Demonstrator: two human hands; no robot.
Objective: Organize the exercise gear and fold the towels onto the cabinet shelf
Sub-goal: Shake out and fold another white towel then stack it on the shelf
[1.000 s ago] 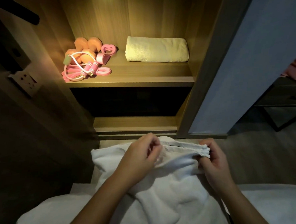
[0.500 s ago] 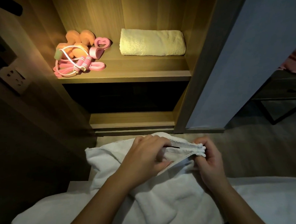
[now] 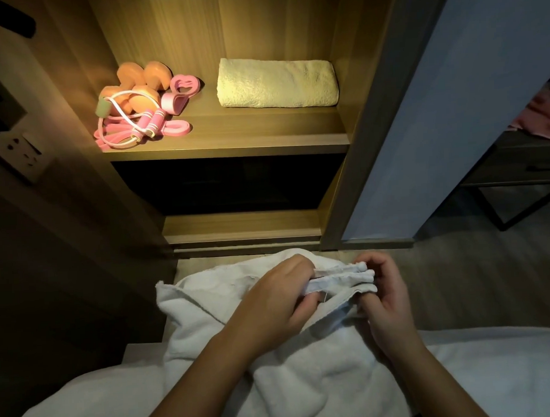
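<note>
A white towel [image 3: 295, 376] lies bunched over my lap and the bed edge. My left hand [image 3: 275, 304] grips its hemmed edge, fingers curled round the stacked layers. My right hand [image 3: 383, 298] pinches the same gathered hem at its right end. On the lit cabinet shelf [image 3: 225, 144] rests a folded yellow towel [image 3: 277, 85]. At the shelf's left sit orange dumbbells [image 3: 139, 83], a pink and white jump rope [image 3: 138, 126] and a pink resistance band [image 3: 178, 92].
A dark lower compartment [image 3: 228, 185] lies under the shelf. The blue-grey cabinet door [image 3: 453, 103] stands open at right. A wall socket [image 3: 25, 154] is at left. A dark table [image 3: 520, 170] with pink cloth [image 3: 543, 117] stands far right. White bedding [image 3: 499, 372] spreads below.
My left hand has slid further along the hem toward the right hand, its fingers curling under the layers. The view shifted slightly; the shelf items stay put.
</note>
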